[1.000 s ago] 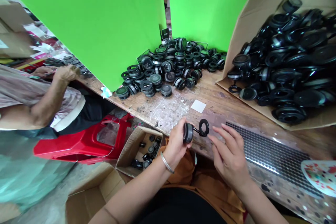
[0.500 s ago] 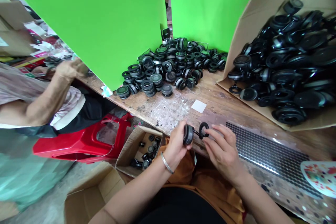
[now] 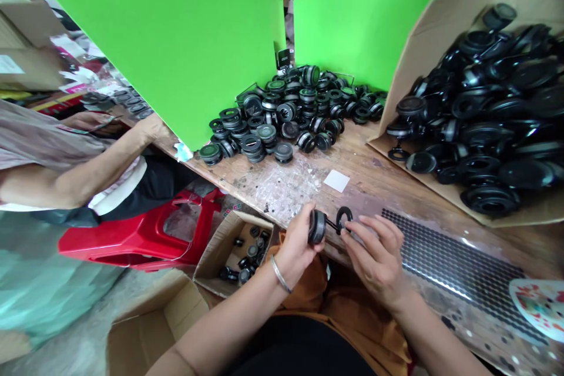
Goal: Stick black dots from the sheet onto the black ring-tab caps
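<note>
Black plastic piece [image 3: 318, 227], made up of a thick round grey-edged body, a thin stem and a flat hollow ring [image 3: 344, 217], held up at the near edge of the brown wooden counter [image 3: 370, 170]. Clasped in the left hand [image 3: 302, 241] by its round body, in a firm grip with thumb and fingers wrapped about it, ring pointing toward the right hand [image 3: 374, 252]. On that right side, fingers bent and tips drawn close together at the ring, seemingly touching; impossible to tell whether pinched on the ring, on something tiny, or merely resting there.

As to progress, judged mid-handling: not yet released or set down. Plenty more alike all around: a loose heap of black round pieces [image 3: 264, 129] on the counter before bright green upright panels [image 3: 176, 41], a bigger jumble of black stemmed pieces [image 3: 480, 135] inside a tall brown cardboard carton [image 3: 418, 53] at the right, and a few more within a small brown cardboard box [image 3: 210, 249] below the counter edge. Hard to say from this view which to count as finished and which as waiting. Just beside the right hand, a clear sheet with rows of black dots [image 3: 445, 264], apparently well filled
</note>
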`<action>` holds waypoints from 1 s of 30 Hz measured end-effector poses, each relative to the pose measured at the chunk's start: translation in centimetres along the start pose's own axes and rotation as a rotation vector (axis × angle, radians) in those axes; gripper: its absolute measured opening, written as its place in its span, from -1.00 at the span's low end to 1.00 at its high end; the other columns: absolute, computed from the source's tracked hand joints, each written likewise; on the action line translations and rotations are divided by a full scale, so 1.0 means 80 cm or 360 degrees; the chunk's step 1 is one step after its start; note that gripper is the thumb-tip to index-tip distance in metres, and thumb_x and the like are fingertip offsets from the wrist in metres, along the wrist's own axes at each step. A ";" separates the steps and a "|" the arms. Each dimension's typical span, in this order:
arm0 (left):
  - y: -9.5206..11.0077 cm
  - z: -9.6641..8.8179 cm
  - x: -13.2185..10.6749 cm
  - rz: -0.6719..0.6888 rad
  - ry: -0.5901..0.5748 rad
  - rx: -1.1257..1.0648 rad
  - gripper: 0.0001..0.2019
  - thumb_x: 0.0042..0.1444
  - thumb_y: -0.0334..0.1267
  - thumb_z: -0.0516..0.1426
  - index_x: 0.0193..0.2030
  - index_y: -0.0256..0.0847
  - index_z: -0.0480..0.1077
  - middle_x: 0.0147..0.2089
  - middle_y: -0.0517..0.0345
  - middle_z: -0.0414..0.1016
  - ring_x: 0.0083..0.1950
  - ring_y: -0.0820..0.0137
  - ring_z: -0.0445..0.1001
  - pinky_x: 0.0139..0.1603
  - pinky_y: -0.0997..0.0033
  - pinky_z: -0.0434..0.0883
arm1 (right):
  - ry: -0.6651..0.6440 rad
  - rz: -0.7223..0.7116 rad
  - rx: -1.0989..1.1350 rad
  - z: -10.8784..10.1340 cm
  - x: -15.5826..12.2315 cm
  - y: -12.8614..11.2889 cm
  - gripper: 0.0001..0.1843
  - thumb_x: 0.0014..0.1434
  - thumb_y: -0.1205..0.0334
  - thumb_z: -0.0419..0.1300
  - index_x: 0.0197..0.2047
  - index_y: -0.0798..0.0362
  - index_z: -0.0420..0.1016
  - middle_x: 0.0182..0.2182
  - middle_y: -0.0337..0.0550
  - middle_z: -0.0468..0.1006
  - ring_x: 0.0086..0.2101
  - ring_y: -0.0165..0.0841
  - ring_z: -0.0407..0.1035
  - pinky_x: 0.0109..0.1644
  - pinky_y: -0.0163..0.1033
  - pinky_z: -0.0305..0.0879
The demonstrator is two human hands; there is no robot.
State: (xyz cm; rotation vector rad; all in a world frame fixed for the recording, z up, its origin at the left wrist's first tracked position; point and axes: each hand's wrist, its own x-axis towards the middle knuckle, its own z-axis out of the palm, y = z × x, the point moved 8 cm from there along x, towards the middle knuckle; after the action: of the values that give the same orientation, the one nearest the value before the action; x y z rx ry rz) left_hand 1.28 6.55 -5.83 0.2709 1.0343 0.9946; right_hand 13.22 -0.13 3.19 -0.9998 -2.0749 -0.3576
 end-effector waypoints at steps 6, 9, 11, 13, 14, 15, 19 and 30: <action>-0.004 -0.001 0.003 -0.0053 -0.0039 -0.0062 -0.69 0.00 -0.01 0.19 -0.41 -0.26 0.34 -0.69 0.33 0.23 -0.77 0.58 0.12 -0.81 0.62 -0.04 | 0.0013 0.0165 0.0147 -0.009 0.004 0.013 -0.74 0.13 0.49 0.31 -0.10 0.09 0.50 -0.03 0.03 0.53 0.08 -0.06 0.31 0.11 0.13 0.33; -0.003 0.002 0.004 -0.0047 -0.0070 -0.0062 -0.67 0.01 0.02 0.18 -0.41 -0.27 0.35 -0.70 0.34 0.22 -0.78 0.58 0.11 -0.81 0.61 -0.05 | -0.0028 0.0178 0.0115 -0.012 0.010 0.020 -0.70 0.14 0.45 0.32 -0.04 0.07 0.50 0.04 0.07 0.48 0.13 -0.02 0.26 0.12 0.15 0.32; 0.000 0.002 0.004 -0.0008 -0.0053 -0.0034 -0.65 0.00 0.03 0.19 -0.41 -0.27 0.35 -0.69 0.33 0.23 -0.78 0.57 0.11 -0.81 0.61 -0.05 | -0.0089 0.0093 0.0042 -0.009 0.013 0.019 -0.68 0.15 0.43 0.32 -0.02 0.06 0.49 0.07 0.07 0.47 0.16 0.00 0.23 0.15 0.19 0.28; 0.002 0.001 0.002 0.0041 -0.0020 0.0016 -0.64 -0.02 0.04 0.21 -0.42 -0.27 0.36 -0.68 0.33 0.24 -0.77 0.57 0.13 -0.82 0.61 -0.03 | -0.0143 -0.0001 -0.0002 -0.004 0.013 0.015 -0.71 0.15 0.43 0.31 -0.04 0.07 0.49 0.07 0.05 0.48 0.17 0.00 0.22 0.18 0.22 0.24; 0.002 0.001 0.001 0.0059 -0.0006 0.0042 -0.64 -0.02 0.04 0.21 -0.42 -0.27 0.36 -0.68 0.33 0.24 -0.77 0.57 0.14 -0.82 0.61 -0.02 | -0.0161 -0.0044 -0.0005 -0.002 0.012 0.013 -0.73 0.15 0.44 0.30 -0.06 0.08 0.49 0.06 0.04 0.49 0.16 -0.01 0.23 0.20 0.22 0.22; 0.003 0.000 0.000 0.0070 0.0007 0.0063 -0.65 -0.02 0.04 0.21 -0.42 -0.27 0.36 -0.68 0.33 0.24 -0.77 0.56 0.14 -0.82 0.61 -0.02 | -0.0170 -0.0087 0.0009 0.000 0.011 0.010 -0.73 0.15 0.45 0.30 -0.07 0.09 0.49 0.05 0.03 0.50 0.15 -0.02 0.24 0.21 0.21 0.20; 0.003 0.001 -0.001 0.0027 -0.0024 0.0095 -0.65 0.00 0.04 0.20 -0.40 -0.27 0.38 -0.67 0.33 0.24 -0.76 0.57 0.15 -0.82 0.62 0.00 | -0.0108 -0.0136 0.0168 -0.004 0.003 0.003 -0.71 0.12 0.51 0.27 -0.08 0.08 0.48 -0.01 -0.01 0.50 0.08 -0.10 0.29 0.21 0.15 0.21; -0.019 0.049 -0.030 -0.0224 -0.0768 0.0153 -0.58 0.16 0.13 0.11 -0.29 -0.25 0.44 -0.63 0.24 0.32 -0.65 0.46 0.34 -0.63 0.53 0.34 | -0.0481 0.1416 0.1596 0.037 0.019 0.068 -0.34 0.42 -0.13 -0.24 -0.58 0.03 0.28 -0.57 -0.20 0.34 -0.46 -0.38 0.26 -0.28 -0.23 0.21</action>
State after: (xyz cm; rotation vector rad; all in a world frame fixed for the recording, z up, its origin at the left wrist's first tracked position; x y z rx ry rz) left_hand 4.98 4.75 -3.32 0.4841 0.6494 0.7046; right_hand 15.19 5.79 1.99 -1.1917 -1.4735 1.2133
